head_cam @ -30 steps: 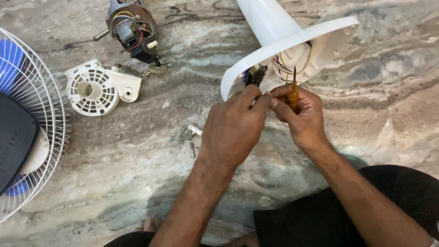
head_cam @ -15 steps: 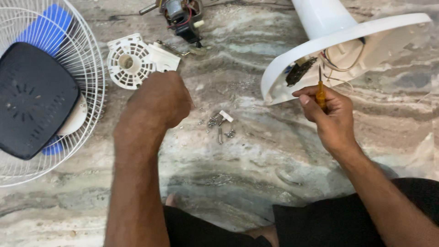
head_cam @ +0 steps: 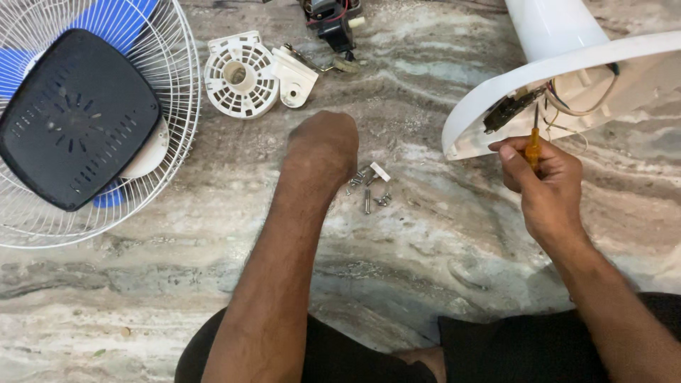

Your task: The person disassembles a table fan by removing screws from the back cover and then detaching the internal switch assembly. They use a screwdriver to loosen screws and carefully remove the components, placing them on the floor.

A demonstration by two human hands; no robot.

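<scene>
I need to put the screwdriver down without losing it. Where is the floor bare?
Bare floor lies between the two forearms, below the screws. More lies below the fan guard, left of the left hand. Crowded: around the screws, the white vented housing, and under the fan base by the right hand.

Loose metal screws [head_cam: 369,190] lie mid-floor between the white wire fan guard [head_cam: 177,106], left, and the white plastic fan base [head_cam: 496,106], right; the vented round white plastic motor cover [head_cam: 245,74] lies farther off.
</scene>
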